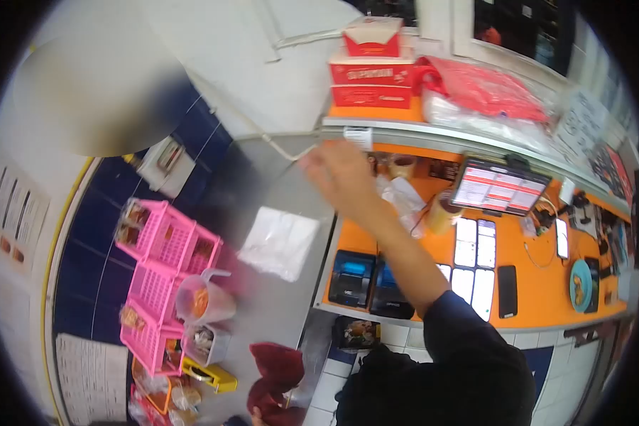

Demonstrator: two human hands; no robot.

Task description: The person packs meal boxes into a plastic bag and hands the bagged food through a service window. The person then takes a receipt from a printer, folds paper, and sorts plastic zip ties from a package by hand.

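Note:
My right hand [339,177] reaches out over the corner where the steel counter meets the orange desk, just below a small white label [358,138] on the shelf edge. Its fingers are blurred, and I cannot tell whether they touch or hold anything. At the bottom edge, a small part of my left hand [256,416] shows against a dark red folded cloth item [277,373], seemingly gripping it. A stack of white sheets in clear plastic [280,243] lies on the steel counter [252,177] below my right hand.
Pink baskets [165,245], a plastic jug [204,302] and a yellow box [209,375] line the counter's left side. The orange desk [433,245] holds black printers [351,278], several phones [473,252] and a tablet [500,186]. Red boxes [371,74] stand on the shelf.

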